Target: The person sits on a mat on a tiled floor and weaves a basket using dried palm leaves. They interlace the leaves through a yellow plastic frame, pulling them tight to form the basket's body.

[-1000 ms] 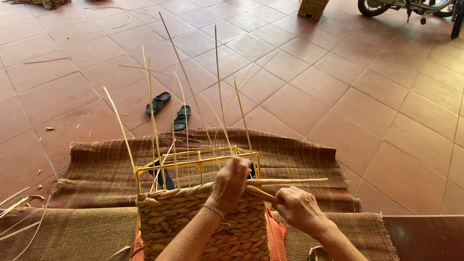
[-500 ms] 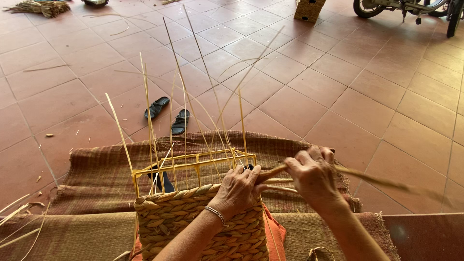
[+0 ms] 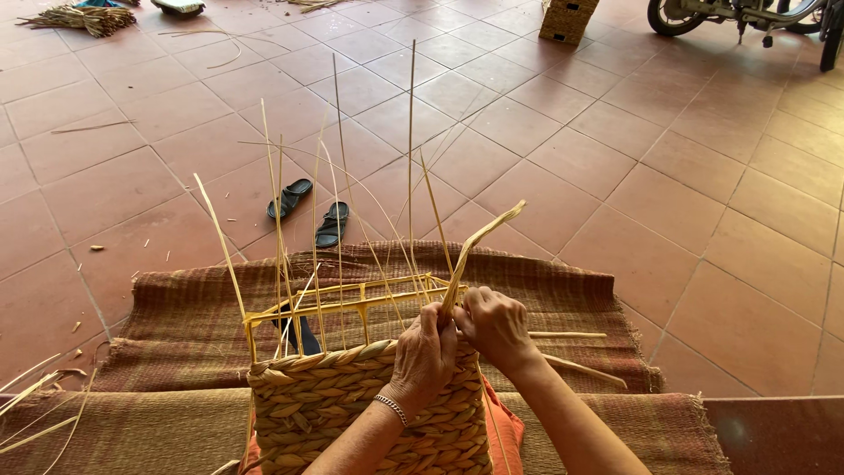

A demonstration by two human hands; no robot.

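Observation:
A half-woven straw basket [image 3: 352, 409] on a yellow wire frame [image 3: 343, 302] stands in front of me, with thin upright stalks rising from it. My left hand [image 3: 425, 356], a bracelet at the wrist, presses on the basket's right rim. Beside it my right hand [image 3: 495, 325] is closed around a flat pale straw strand [image 3: 479, 242] that rises up and to the right. Both hands meet at the frame's near right corner.
A brown woven mat [image 3: 545, 290] lies under the basket on a red tiled floor. A pair of dark sandals [image 3: 312, 211] sits beyond the mat. Loose straws lie at the left edge [image 3: 26, 405]. A small basket [image 3: 567, 19] and a motorbike [image 3: 747, 13] are far back.
My right hand has come back in from the right to the basket corner, and the strand it pulled sideways now points upward. The left hand stays on the rim.

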